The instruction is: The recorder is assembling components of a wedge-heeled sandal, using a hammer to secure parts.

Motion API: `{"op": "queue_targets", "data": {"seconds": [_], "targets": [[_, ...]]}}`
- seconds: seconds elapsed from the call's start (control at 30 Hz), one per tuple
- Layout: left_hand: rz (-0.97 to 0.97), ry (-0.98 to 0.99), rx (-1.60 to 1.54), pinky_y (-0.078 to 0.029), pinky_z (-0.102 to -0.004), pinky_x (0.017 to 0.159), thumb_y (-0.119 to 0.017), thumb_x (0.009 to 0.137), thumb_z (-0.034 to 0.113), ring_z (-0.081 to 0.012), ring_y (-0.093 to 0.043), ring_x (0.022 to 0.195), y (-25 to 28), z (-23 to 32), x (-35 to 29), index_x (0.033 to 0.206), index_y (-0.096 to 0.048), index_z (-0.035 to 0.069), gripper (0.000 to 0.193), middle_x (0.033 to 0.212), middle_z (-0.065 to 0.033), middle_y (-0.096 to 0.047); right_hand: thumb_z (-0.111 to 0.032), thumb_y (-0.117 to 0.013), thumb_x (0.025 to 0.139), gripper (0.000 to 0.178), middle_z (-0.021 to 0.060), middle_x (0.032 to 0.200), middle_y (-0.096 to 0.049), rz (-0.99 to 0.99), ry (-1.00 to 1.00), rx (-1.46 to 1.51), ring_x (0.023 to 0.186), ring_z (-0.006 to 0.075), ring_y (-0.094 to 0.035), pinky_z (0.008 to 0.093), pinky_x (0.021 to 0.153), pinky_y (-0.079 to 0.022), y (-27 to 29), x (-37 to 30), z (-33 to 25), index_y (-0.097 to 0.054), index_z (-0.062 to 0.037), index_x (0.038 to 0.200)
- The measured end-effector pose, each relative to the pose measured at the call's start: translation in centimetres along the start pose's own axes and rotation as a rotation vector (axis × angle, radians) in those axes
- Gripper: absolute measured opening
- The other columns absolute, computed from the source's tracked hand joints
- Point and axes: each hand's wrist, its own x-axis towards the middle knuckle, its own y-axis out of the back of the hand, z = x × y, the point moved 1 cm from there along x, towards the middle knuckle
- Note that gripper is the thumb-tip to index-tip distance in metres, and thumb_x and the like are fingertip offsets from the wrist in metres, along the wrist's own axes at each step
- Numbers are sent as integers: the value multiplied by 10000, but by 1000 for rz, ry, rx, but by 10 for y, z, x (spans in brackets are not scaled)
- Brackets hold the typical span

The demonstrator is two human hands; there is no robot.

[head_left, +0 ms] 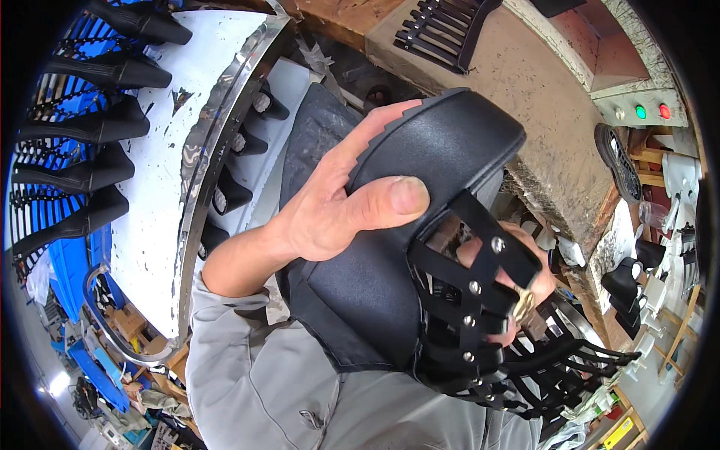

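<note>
A black leather strappy shoe upper, with a zigzag-cut edge and riveted straps, is held up in front of my chest. My left hand is closed on its smooth part, thumb pressed flat on the leather and fingers behind the zigzag edge. Behind the straps is my right hand, partly hidden, its fingers showing through the gaps and bent round the strap side. By those fingers a small gold-coloured metal piece shows. More black straps hang below my right hand.
On the left, a white-topped table bears a row of black strappy uppers. Several dark pieces sit on a lower shelf beside it. A worn bench at the far right carries another strappy upper, near a panel with lit buttons.
</note>
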Motion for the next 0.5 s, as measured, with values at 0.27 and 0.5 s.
{"op": "queue_targets", "data": {"seconds": [0.27,0.5], "targets": [[-45,-33,93,-354,-311,1022,-653,889,270,-169,-479,1170,-10,10,9,1411,-313,-12,684,1268,-99,-521,-295,-679,837,312,196,916,-671,1,199,-91,584,249,-620,348,535,-512,1,3,-2,-600,3,884],[-4,177,19,-381,-327,995,-632,895,389,-164,-492,1123,-5,-6,10,1384,-357,-19,694,1228,-99,-539,-207,-681,779,254,160,891,-672,57,-114,-52,648,214,-630,293,550,-486,5,12,2,-644,-1,924]]}}
